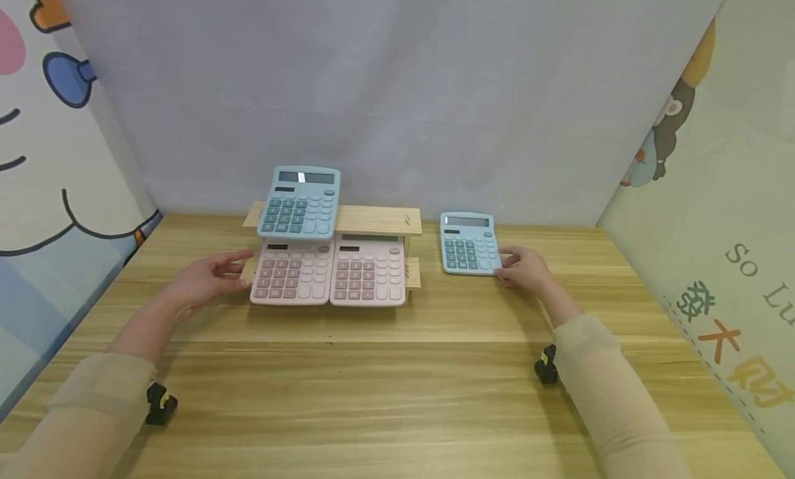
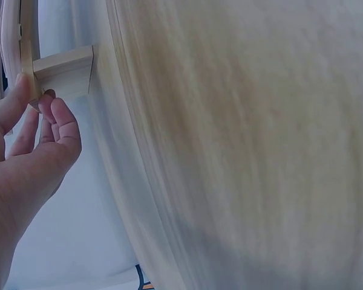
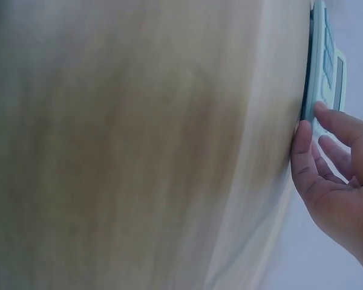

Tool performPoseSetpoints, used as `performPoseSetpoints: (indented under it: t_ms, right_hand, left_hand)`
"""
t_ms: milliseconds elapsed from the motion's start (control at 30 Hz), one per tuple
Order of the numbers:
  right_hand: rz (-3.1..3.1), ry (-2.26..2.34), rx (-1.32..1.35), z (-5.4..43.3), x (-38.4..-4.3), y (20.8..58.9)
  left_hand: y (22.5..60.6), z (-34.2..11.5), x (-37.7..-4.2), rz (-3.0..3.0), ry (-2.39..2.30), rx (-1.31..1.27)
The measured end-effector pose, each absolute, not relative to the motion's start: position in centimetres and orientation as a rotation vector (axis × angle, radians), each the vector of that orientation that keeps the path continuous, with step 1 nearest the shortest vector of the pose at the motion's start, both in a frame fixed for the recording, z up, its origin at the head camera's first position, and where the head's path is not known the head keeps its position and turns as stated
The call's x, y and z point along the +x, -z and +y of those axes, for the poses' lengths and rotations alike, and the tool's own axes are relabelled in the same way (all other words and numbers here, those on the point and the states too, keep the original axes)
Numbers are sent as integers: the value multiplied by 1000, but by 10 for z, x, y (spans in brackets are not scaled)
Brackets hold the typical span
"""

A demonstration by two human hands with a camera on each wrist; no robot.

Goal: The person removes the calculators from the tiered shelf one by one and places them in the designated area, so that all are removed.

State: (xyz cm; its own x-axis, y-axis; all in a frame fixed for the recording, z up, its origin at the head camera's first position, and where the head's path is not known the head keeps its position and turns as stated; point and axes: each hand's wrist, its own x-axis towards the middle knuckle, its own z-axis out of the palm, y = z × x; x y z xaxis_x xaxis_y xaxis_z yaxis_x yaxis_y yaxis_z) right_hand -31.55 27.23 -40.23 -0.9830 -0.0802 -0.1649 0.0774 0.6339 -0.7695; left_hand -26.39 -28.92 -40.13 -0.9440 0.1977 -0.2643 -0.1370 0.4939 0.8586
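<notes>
My left hand (image 1: 214,284) grips the left end of a small two-tier wooden stand (image 1: 379,220). The left wrist view shows the thumb on one side of its board (image 2: 28,57) and curled fingers on the other. Two pink calculators (image 1: 292,275) (image 1: 369,275) lean side by side on the lower tier, and a blue calculator (image 1: 301,203) rests on the upper tier's left part. Right of the stand, another blue calculator (image 1: 468,244) lies on the table. My right hand (image 1: 524,267) pinches its lower right corner, thumb on the calculator's edge (image 3: 319,72).
The stand and calculators are near the back of the wood-grain table (image 1: 348,396), close to a pale cloth backdrop (image 1: 404,92). Cartoon-printed panels flank the table on the left (image 1: 56,154) and right (image 1: 702,210).
</notes>
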Motion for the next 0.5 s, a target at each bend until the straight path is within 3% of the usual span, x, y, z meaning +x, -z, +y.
performPoseSetpoints:
  t_ms: [500]
  right_hand:
    - [2802,1180,-67,270,-304,388]
  left_hand:
    - [394,-285,-259,2381,-1460,33]
